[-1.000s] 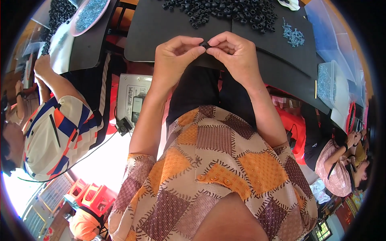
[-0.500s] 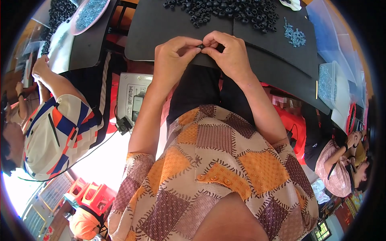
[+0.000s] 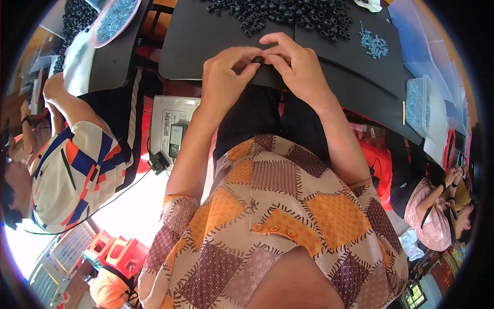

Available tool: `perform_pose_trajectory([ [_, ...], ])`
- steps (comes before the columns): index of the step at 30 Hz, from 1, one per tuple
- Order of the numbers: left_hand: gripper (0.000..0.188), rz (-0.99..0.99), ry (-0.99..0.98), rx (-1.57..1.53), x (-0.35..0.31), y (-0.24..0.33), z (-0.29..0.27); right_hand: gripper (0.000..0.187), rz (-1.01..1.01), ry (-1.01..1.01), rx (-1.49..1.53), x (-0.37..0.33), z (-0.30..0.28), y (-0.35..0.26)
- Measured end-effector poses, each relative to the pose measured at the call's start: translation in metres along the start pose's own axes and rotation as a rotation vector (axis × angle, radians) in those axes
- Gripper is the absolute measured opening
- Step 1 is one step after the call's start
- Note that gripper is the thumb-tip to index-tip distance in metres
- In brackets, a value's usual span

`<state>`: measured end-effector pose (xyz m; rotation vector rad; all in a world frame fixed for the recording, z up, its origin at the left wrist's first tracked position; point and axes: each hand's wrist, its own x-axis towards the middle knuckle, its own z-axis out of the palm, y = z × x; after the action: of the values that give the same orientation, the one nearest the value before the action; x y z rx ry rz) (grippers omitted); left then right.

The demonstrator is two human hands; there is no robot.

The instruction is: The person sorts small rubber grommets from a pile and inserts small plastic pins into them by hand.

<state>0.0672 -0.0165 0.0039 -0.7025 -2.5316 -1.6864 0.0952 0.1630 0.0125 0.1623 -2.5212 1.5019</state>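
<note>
A small round black piece (image 3: 258,59) sits between the thumb and forefinger of my left hand (image 3: 226,72), over the near edge of the black table (image 3: 195,46). My right hand (image 3: 301,69) is close on its right side. Its forefinger is lifted and apart from the thumb, while the thumb and another fingertip lie beside the piece; whether they touch it is hard to tell. Beyond my hands spreads a pile of similar black pieces (image 3: 293,15). To its right lies a small heap of tiny bluish-silver parts (image 3: 373,44).
At right, a clear plastic tub (image 3: 418,105) holds more tiny parts. A pink-rimmed dish (image 3: 93,40) of them stands on the left table. People sit at both sides, one in a patterned shirt (image 3: 77,170). A box (image 3: 167,116) is below the table, left of my legs.
My right hand has loosened from its pinch on the black piece, and its forefinger has risen. The left hand keeps the piece. The view has shifted slightly.
</note>
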Motion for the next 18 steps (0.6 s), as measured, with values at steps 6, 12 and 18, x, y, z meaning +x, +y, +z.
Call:
perform_pose_trajectory([
  [6, 0.038, 0.009, 0.035, 0.013, 0.003, -0.003, 0.006, 0.020, 0.055, -0.042, 0.046, 0.001, 0.002, 0.001],
  [12, 0.036, -0.022, 0.019, 0.000, 0.001, -0.006, 0.004, 0.013, 0.111, -0.063, -0.004, 0.003, 0.003, -0.003],
  [18, 0.025, 0.166, 0.108, 0.241, -0.002, -0.010, 0.008, 0.011, 0.102, -0.068, 0.016, 0.001, 0.001, 0.001],
])
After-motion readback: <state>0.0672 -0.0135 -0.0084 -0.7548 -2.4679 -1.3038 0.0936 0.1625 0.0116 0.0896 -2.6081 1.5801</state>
